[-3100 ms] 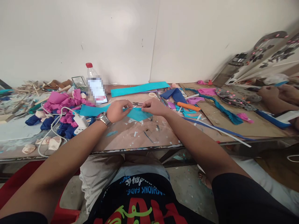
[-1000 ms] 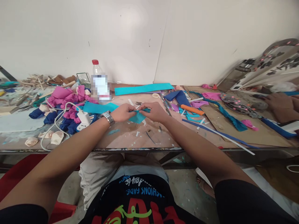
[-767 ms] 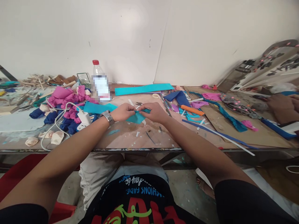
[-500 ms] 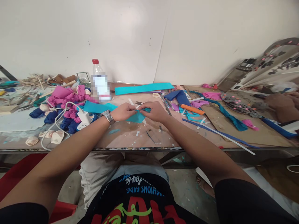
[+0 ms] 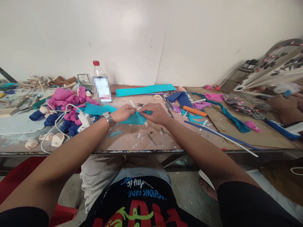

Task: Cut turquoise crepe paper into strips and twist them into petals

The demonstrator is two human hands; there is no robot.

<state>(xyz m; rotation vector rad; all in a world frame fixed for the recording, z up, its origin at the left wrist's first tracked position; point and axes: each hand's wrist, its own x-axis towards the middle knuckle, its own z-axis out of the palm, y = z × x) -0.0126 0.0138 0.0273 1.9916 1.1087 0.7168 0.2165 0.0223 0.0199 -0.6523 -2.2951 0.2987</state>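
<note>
A turquoise strip of what looks like crepe paper point(image 5: 133, 120) runs from the left, behind my left wrist, to between my hands. My left hand point(image 5: 124, 113) pinches it, fingers closed, near its upper edge. My right hand point(image 5: 156, 113) grips the strip's bunched end close beside, thumb and fingers together. The fingertips of both hands nearly meet, and the gathered part is partly hidden. Just behind them lies a dark pointed metal tool point(image 5: 141, 104), mostly covered by my hand.
Pink and blue crumpled flowers point(image 5: 71, 101) and a white cable with a plug point(image 5: 85, 119) lie to the left. A phone point(image 5: 102, 88) leans on a bottle point(image 5: 96, 67). An orange cutter point(image 5: 194, 111) and paper strips lie right. Another person's hand point(image 5: 281, 105) is far right.
Both hands stay near the same spot. My left hand has shifted slightly left, and the turquoise strip between the hands looks more spread and gathered at its top.
</note>
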